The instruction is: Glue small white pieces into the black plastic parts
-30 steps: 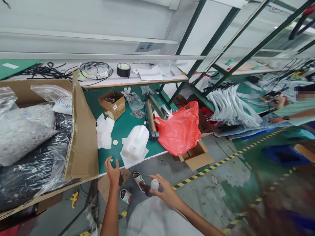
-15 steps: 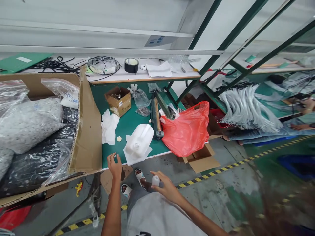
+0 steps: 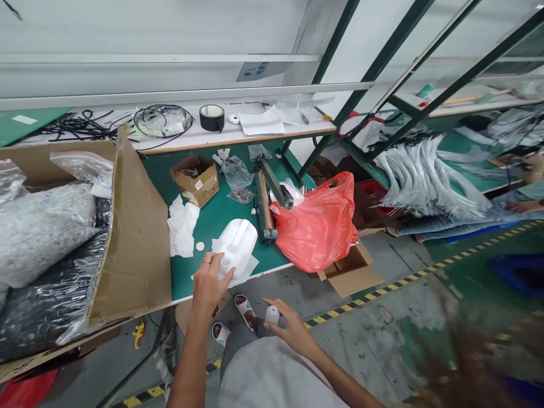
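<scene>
One white piece (image 3: 272, 315), pinched in my right hand (image 3: 295, 331), could drop if I slacken, left hand (image 3: 209, 283) spread at the jug (image 3: 240, 239)!

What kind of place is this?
Probably a factory assembly workshop: there's a green-topped workbench, a thick bundle of translucent strands on the neighbouring bench, and black-and-yellow striped floor marking.

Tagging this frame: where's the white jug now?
Head view, just left of centre: the jug lies on the bench by its front edge, left hand at its near end, red bag off to the right.
</scene>
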### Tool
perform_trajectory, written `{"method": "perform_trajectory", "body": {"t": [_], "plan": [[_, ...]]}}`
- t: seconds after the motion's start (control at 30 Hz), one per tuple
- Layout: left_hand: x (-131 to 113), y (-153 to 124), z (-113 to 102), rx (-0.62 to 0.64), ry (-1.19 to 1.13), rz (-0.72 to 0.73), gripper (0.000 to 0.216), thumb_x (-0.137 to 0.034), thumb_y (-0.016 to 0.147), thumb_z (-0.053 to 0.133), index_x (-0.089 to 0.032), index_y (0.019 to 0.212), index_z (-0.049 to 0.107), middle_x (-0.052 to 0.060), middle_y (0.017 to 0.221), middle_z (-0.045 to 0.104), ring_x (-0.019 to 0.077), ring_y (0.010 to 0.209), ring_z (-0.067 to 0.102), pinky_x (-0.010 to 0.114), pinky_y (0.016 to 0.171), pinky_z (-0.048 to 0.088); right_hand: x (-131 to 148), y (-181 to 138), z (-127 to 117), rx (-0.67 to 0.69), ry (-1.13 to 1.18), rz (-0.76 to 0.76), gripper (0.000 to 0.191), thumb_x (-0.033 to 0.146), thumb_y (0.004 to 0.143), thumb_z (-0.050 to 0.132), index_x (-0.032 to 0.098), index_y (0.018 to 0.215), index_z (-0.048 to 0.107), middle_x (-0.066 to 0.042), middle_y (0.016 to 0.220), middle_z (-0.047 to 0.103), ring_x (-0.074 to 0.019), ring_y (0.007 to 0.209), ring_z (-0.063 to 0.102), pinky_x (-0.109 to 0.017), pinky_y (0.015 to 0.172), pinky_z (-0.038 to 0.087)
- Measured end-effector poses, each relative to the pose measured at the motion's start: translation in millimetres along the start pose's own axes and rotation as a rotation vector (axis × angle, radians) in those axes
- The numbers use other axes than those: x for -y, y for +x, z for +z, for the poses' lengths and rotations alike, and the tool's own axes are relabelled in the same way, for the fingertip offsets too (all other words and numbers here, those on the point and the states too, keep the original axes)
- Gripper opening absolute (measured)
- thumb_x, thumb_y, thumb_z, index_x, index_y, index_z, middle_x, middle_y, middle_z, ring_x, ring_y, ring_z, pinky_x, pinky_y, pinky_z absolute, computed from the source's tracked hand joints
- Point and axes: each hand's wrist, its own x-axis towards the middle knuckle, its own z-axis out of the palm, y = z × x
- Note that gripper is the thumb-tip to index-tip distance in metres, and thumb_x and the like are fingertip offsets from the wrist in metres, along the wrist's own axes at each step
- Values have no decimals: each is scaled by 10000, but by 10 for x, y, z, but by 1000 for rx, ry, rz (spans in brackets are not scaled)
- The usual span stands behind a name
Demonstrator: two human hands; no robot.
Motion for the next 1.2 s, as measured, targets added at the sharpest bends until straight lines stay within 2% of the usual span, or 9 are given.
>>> {"method": "perform_trajectory", "body": {"t": [0.1,0.23,0.47,0.6,0.73,0.93,1.0,1.1,1.2], "plan": [[-83,51,13,0,41,-7,159,-387,1094,686,-298,1185,781,102,1141,774,291,961,768,394,786,642,17,57,-37,17,22,-46,560,440,837,790,379,1390,853,-67,1129,833,-375,1065,838,-543,986,709],[-259,67,-105,17,39,-12,171,-374,1124,655,-277,1175,786,86,1123,782,242,870,749,363,746,635,109,153,-106,48,37,-123,553,422,886,783,288,1420,833,-101,1169,825,-363,1101,825,-526,1016,699],[-917,-267,-612,41,-4,-52,244,-457,1112,722,-315,1262,853,64,1126,807,246,975,795,363,877,706,540,347,-156,182,68,-349,650,369,992,800,278,1626,686,-127,1377,767,-316,1292,765,-466,1160,640],[-1269,-460,-746,90,-9,-116,261,-474,1083,748,-363,1278,882,69,1125,837,281,994,822,425,895,747,836,445,-126,321,106,-527,711,340,1000,825,330,1683,626,-113,1473,743,-300,1335,756,-442,1174,631],[-1505,-573,-698,67,20,-181,259,-423,1075,742,-371,1280,892,77,1132,857,290,1006,824,437,905,753,975,467,-131,405,125,-617,747,272,1006,780,332,1723,580,-123,1493,717,-313,1338,747,-468,1158,637],[-1647,-719,-577,28,54,-226,261,-373,1103,722,-358,1321,864,65,1206,852,287,1080,833,437,974,745,986,459,-196,510,163,-670,638,247,1013,743,307,1641,651,-108,1386,727,-298,1270,743,-450,1122,653],[-1648,-818,-540,5,56,-267,337,-379,1079,763,-367,1412,815,68,1269,843,302,1139,833,459,990,748,987,465,-220,544,167,-673,662,247,1016,751,325,1663,633,-96,1362,726,-290,1236,746,-433,1100,658],[-1633,-1007,-449,-85,57,-383,635,-422,995,868,-393,1598,673,95,1418,800,336,1219,822,503,1014,754,972,491,-235,598,165,-671,722,309,1027,790,362,1716,580,-85,1356,714,-283,1235,749,-409,1099,660],[-1631,-1197,-279,-121,46,-458,587,-411,985,869,-424,1550,711,89,1494,766,371,1330,797,556,1081,742,913,514,-214,653,132,-655,735,351,1037,797,391,1729,555,-86,1388,699,-290,1271,747,-426,1122,664]]}}
